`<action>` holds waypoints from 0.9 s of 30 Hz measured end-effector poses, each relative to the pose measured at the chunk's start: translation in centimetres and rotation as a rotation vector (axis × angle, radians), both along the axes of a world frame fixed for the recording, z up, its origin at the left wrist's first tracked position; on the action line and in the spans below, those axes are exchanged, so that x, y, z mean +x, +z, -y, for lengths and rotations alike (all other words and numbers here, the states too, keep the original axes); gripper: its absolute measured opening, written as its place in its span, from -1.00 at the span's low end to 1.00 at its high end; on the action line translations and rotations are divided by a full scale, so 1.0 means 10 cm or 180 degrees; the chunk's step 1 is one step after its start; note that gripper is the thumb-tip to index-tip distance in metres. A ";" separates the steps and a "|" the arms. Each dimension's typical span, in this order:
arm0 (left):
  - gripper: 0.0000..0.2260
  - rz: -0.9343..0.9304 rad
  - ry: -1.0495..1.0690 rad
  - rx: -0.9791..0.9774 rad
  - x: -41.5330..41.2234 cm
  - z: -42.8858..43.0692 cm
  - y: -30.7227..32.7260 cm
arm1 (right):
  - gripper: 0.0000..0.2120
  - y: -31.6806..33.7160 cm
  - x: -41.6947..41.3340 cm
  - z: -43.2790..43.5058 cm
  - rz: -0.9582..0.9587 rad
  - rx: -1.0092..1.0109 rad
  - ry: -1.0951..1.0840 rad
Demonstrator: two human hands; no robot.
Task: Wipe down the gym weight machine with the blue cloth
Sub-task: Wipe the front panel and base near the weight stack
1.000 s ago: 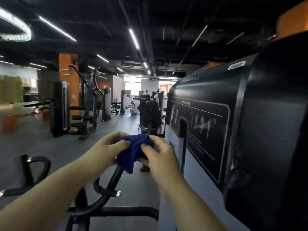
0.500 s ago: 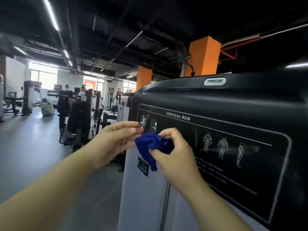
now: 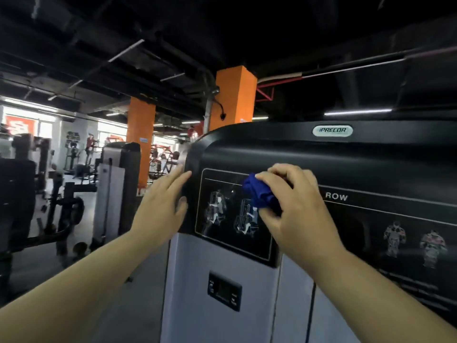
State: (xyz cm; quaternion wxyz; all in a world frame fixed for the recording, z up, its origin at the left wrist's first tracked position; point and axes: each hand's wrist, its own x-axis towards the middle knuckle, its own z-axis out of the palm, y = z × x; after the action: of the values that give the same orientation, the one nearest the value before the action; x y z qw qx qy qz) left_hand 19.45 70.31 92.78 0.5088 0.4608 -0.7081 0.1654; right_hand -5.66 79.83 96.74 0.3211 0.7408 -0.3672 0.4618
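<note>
Orange pillars (image 3: 235,100) stand at 12 o'clock behind the weight machine (image 3: 321,159). Head view: your right hand (image 3: 294,209) grips the bunched blue cloth (image 3: 259,194), fingers curled round it, against the instruction panel (image 3: 222,243) at frame centre. At 9 o'clock of the cloth, your left hand (image 3: 163,206) lies with fingers straight against the machine's black corner.

my right grip (image 3: 294,211) bunches blue cloth (image 3: 259,195) on black machine panel (image 3: 321,164); left grip (image 3: 163,206) flat at its edge.
</note>
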 end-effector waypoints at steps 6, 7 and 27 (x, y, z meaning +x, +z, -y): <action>-0.46 0.0570 -0.0067 -0.0465 0.10 0.60 0.23 | -0.55 0.37 0.34 0.28 -0.0217 -0.0406 -0.0531; -0.44 0.0644 -0.0010 -0.0445 0.10 0.70 0.22 | -0.56 0.43 0.41 0.32 -0.0243 -0.0420 -0.0576; -0.42 -0.0009 -0.1633 -0.1091 0.09 1.28 0.07 | -0.63 0.47 1.00 1.06 -0.0694 -0.0157 -0.1142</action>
State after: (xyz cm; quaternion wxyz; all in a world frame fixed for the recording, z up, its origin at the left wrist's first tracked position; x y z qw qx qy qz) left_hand 20.36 57.52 93.49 0.6052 0.1747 -0.7624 0.1479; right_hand 4.35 69.20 101.46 0.4540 0.7011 -0.4449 0.3232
